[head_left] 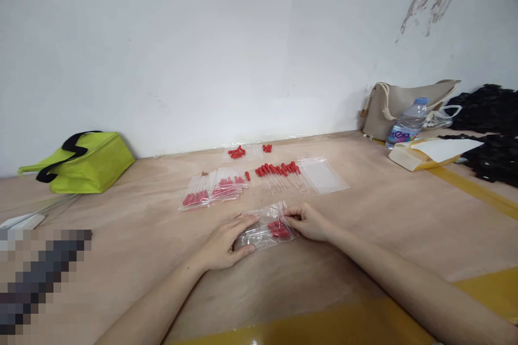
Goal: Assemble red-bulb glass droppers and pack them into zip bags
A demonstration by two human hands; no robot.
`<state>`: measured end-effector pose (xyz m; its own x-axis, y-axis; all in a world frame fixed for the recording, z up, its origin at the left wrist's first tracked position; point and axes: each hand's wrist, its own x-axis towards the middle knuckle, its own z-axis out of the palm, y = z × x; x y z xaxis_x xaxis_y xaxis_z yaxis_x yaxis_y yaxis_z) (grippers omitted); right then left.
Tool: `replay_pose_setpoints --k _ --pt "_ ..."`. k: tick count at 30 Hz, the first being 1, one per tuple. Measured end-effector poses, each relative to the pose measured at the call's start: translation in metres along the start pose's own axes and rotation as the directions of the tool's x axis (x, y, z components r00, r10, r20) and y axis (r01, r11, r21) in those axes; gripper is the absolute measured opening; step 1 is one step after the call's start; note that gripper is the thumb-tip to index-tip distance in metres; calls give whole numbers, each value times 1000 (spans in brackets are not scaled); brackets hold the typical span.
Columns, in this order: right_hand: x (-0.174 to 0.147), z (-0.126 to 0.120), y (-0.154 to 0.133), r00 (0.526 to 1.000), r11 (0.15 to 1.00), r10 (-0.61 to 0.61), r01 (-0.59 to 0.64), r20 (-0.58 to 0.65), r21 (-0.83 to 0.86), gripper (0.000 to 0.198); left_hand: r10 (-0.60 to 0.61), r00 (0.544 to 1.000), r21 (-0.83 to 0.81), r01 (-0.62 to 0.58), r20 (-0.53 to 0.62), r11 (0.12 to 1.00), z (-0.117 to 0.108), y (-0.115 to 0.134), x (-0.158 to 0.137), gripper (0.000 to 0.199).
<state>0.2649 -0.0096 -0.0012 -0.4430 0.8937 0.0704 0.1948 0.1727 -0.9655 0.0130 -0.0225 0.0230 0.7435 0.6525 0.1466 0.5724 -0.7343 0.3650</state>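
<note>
A clear zip bag (259, 236) with several red-bulbed droppers (280, 229) inside lies flat in front of me. My left hand (226, 240) rests on the bag's left end, its fingers stretched out and the thumb spread away. With thumb and fingers pinched, my right hand (305, 221) grips the bag's right edge near the zip strip, next to the red bulbs. Beyond the hands lies a row of loose droppers (279, 171) with red bulbs and thin clear stems. Filled bags of droppers (196, 198) overlap to the left of that row.
An unfilled clear bag (324, 175) lies right of the loose droppers. Red bulbs (237, 152) sit on plastic near the wall. A lime-green bag (93, 164) stands left. At the right are a water bottle (408, 121), a beige bag (384, 113) and a black pile (489, 110).
</note>
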Motion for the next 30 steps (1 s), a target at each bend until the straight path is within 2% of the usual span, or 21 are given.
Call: replay_pose_setpoints --k 6,10,12,15,17,20,25,30 --pt "-3 -4 7 997 995 69 -70 23 73 32 25 1000 -12 -24 14 1000 1 -2 0 49" --pt "-2 -9 8 992 990 128 -129 12 53 29 22 1000 -6 -22 18 1000 1 -2 0 48" --pt "3 -12 5 991 995 96 -100 -93 -30 23 21 1000 0 -21 15 1000 0 -2 0 48" --pt "17 -15 -5 954 960 -104 22 -281 -280 10 23 1000 8 -23 16 1000 0 -1 0 48" --pt "33 -12 -14 936 899 -194 49 -295 -436 6 23 1000 10 -23 17 1000 0 -1 1 48" --pt "63 2 -24 942 804 -211 15 -263 -594 4 23 1000 10 -23 21 1000 -1 -1 1 49" --pt "110 32 -25 949 697 -63 -180 -309 -694 33 26 999 8 -26 20 1000 0 -1 0 49" --pt "133 41 -36 965 628 87 -247 -248 -738 28 35 999 -1 -35 16 999 0 -1 1 48"
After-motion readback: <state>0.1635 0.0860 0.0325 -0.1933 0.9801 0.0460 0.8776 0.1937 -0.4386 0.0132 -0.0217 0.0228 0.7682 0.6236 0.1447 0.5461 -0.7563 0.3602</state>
